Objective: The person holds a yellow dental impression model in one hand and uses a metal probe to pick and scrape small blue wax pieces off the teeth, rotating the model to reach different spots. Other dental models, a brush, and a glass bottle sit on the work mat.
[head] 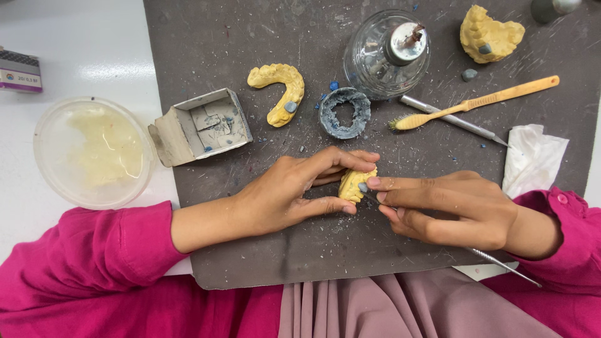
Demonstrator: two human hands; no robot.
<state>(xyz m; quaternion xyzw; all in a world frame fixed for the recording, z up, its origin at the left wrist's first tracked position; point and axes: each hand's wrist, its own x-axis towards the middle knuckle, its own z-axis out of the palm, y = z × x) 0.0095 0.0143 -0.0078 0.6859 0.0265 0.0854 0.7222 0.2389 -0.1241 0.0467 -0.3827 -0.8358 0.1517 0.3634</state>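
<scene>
I see bright pink long sleeves, a button cuff on the right sleeve (563, 198), mauve fabric (388, 310) over lap, bare hands.

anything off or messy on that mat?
Blue-grey wax crumbs are scattered over the scratched grey mat, mostly around the grey wax ring. The small cardboard box lies torn open, flap splayed. Otherwise nothing stands out.

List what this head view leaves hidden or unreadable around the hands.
- Yellow cast: mostly covered by left hand fingers.
- Metal tool tip: hidden where right hand meets the cast.
- Grey object, top right: cut off by the frame edge.
- Small box, far left: cut off by the frame edge.
</scene>
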